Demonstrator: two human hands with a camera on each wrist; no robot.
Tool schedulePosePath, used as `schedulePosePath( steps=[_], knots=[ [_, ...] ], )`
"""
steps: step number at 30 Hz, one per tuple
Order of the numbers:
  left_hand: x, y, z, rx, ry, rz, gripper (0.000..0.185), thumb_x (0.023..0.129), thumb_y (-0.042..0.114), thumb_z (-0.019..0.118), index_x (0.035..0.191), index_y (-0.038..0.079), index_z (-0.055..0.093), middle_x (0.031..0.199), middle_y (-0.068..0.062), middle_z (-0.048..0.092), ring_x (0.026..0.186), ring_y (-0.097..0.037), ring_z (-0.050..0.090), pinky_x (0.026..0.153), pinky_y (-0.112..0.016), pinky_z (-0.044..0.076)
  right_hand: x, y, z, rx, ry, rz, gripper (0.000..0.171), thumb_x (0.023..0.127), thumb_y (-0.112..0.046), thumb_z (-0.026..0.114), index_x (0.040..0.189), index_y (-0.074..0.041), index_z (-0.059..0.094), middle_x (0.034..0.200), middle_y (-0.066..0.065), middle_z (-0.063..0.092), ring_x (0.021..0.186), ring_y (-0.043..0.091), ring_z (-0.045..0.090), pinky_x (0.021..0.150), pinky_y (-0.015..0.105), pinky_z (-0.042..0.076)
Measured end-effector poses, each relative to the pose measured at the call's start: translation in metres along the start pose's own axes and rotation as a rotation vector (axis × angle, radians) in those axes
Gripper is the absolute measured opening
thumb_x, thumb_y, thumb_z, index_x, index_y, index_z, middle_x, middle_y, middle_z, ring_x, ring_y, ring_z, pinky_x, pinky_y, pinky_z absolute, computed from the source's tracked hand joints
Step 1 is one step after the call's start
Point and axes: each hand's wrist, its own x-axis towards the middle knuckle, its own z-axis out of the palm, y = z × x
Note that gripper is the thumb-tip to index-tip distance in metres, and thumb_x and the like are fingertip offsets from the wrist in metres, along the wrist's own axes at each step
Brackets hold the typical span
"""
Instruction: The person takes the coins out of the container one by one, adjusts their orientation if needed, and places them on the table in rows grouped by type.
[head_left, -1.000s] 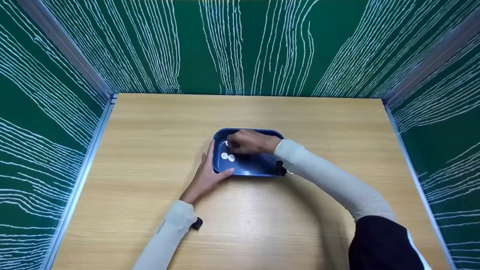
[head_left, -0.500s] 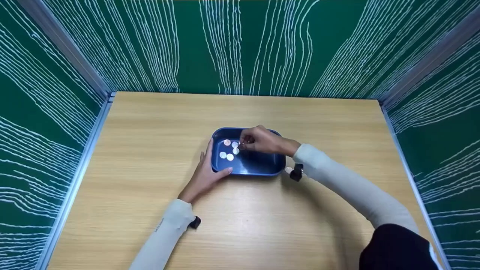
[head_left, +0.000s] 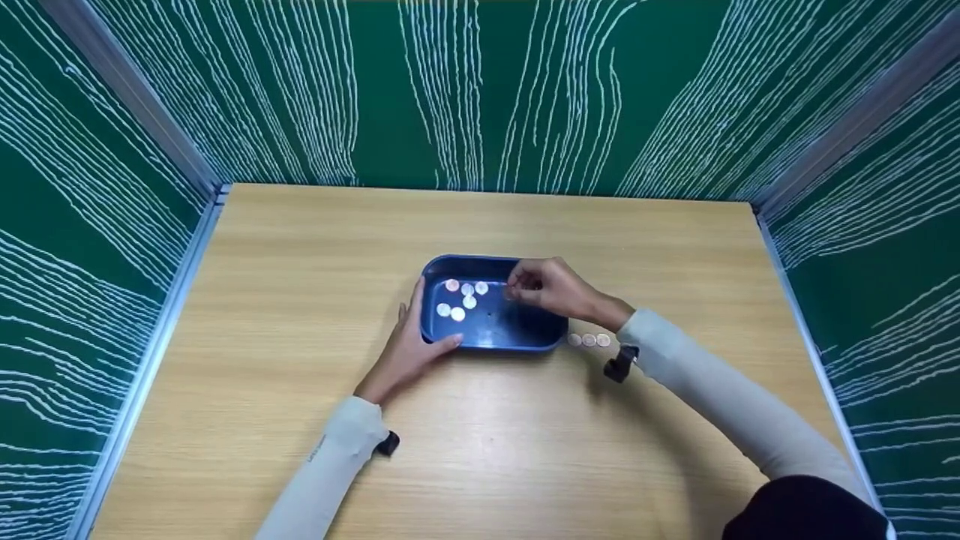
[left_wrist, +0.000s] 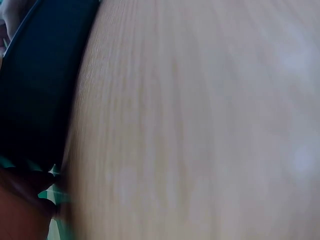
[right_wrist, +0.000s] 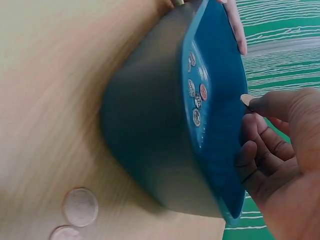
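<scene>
while the right grip [head_left: 556, 288] pinches a jutting coin [right_wrist: 245, 100], the unclenched left grip [head_left: 410, 347] touches the tray [head_left: 521, 330].

Wood-look table [head_left: 487, 465], green walls [head_left: 386, 90] w/ wavy white lines [head_left: 454, 82], grey corner posts [head_left: 135, 90], prob. metal.

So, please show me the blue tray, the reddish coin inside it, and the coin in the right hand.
Blue tray [head_left: 517, 322], head view, bare floor.
Reddish coin [right_wrist: 203, 92], right wrist view, middle of its face.
Held coin [right_wrist: 245, 100], right wrist view, its uncovered part.
</scene>
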Motion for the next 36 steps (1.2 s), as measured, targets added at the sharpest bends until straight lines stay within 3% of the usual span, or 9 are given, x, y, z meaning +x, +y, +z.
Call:
schedulePosePath(
  steps=[10, 17, 27, 32, 36],
  knots=[
    [0.000, 0.001, 0.001, 0.011, -0.003, 0.000, 0.122, 0.094, 0.048, 0.087, 0.178, 0.040, -0.001, 0.186, -0.008, 0.009, 0.167, -0.053, 0.001, 0.130, -0.074, 0.010, -0.020, 0.007, -0.003, 0.055, 0.046, 0.023, 0.008, 0.099, -0.007, 0.082, 0.105, -0.002, 0.079, 0.096, 0.010, 0.079, 0.086, 0.023, 0.070, 0.074, 0.022, 0.056],
    [0.002, -0.001, -0.001, 0.010, -0.002, 0.036, 0.125, 0.092, 0.046, 0.089, 0.178, 0.038, -0.001, 0.184, -0.013, 0.014, 0.165, -0.057, -0.001, 0.129, -0.076, 0.010, -0.031, 0.008, -0.010, 0.098, 0.087, 0.070, 0.011, 0.100, -0.012, 0.084, 0.104, -0.004, 0.079, 0.092, 0.013, 0.077, 0.080, 0.022, 0.067, 0.067, 0.020, 0.054],
    [0.001, 0.001, 0.000, 0.004, 0.003, 0.016, 0.125, 0.091, 0.046, 0.089, 0.178, 0.038, 0.000, 0.184, -0.013, 0.013, 0.165, -0.057, -0.003, 0.125, -0.082, 0.013, -0.046, 0.016, -0.020, 0.115, 0.115, 0.124, 0.012, 0.101, -0.016, 0.083, 0.109, -0.006, 0.079, 0.097, 0.009, 0.077, 0.082, 0.027, 0.069, 0.071, 0.026, 0.061],
    [0.001, 0.001, 0.000, 0.004, -0.001, 0.011, 0.123, 0.092, 0.047, 0.088, 0.179, 0.035, 0.001, 0.185, -0.013, 0.011, 0.165, -0.057, -0.004, 0.124, -0.083, 0.012, -0.054, 0.021, -0.022, 0.116, 0.140, 0.113, 0.011, 0.101, -0.015, 0.083, 0.108, -0.007, 0.080, 0.094, 0.008, 0.076, 0.079, 0.027, 0.069, 0.068, 0.024, 0.060],
    [0.000, 0.000, 0.000, -0.006, -0.001, 0.002, 0.124, 0.092, 0.047, 0.088, 0.178, 0.039, 0.000, 0.185, -0.011, 0.009, 0.165, -0.056, -0.006, 0.124, -0.083, 0.011, -0.058, 0.024, -0.023, 0.119, 0.157, 0.112, 0.011, 0.100, -0.016, 0.084, 0.107, -0.007, 0.081, 0.093, 0.009, 0.076, 0.078, 0.025, 0.067, 0.067, 0.021, 0.056]
  ],
)
